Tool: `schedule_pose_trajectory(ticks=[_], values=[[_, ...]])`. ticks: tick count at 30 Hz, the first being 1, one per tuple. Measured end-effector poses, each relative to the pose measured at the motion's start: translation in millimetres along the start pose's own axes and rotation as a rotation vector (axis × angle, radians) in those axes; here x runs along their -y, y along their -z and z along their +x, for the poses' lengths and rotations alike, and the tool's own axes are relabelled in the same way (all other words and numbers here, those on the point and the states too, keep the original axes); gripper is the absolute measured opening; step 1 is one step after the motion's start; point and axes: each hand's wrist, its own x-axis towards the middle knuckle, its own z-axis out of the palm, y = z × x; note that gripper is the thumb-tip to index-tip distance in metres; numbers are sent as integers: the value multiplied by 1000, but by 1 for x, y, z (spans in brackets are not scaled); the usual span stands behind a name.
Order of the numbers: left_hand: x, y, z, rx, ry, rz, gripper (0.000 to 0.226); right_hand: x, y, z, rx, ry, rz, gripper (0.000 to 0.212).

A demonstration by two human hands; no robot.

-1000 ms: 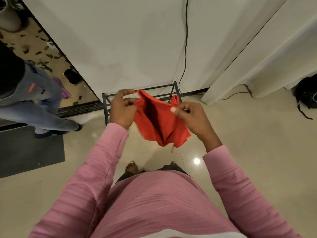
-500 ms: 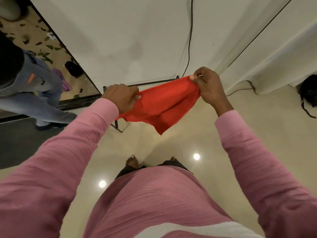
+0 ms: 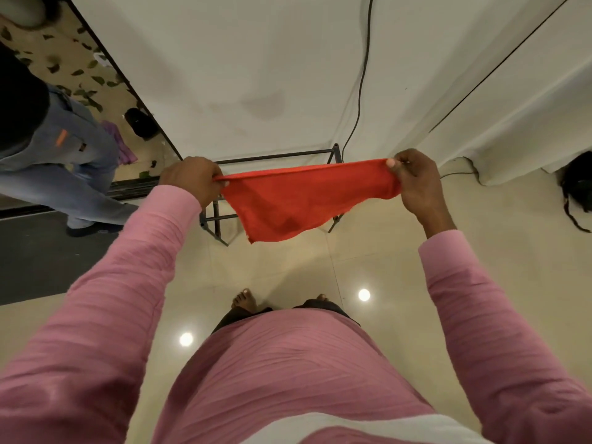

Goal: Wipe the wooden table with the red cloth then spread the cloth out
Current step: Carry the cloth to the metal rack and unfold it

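The red cloth hangs stretched in the air between my two hands, its top edge pulled taut and its lower part drooping. My left hand grips the cloth's left corner. My right hand pinches the right corner. Behind the cloth stands a dark metal frame against the white wall. No wooden table top shows in the head view.
A person in jeans stands at the left near a dark mat. A black cable runs down the wall. White curtains hang at the right, with a black bag on the tiled floor.
My hands have moved apart and levelled out, pulling the bunched cloth into a wide, taut span. The metal frame shows more fully behind it.
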Motion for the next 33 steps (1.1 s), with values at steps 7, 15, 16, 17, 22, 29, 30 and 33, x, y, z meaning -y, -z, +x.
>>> schedule_pose_trajectory(ticks=[7, 15, 16, 17, 22, 29, 30, 33], values=[[-47, -12, -22, -210, 13, -1142, 21, -20, 4, -18, -73, -155, 94, 14], [-126, -12, -31, -204, -214, -931, 5, 33, -41, -46, 93, -20, 135, 45], [-131, -11, -31, -174, -242, -890, 4, 45, -46, -50, 167, 33, 201, 50], [-134, -9, -30, -147, -256, -871, 5, 55, -50, -53, 238, 86, 241, 52], [-129, -1, -35, -62, -313, -979, 13, 80, -56, -49, 227, 149, 218, 35], [-76, -31, -38, 258, -263, -559, 26, 76, -49, -41, 272, 187, 219, 21], [-69, -38, -40, 296, -240, -509, 20, 76, -47, -42, 283, 196, 225, 22], [-49, -63, -45, 360, -175, -283, 11, 74, -43, -46, 252, 189, 254, 26]])
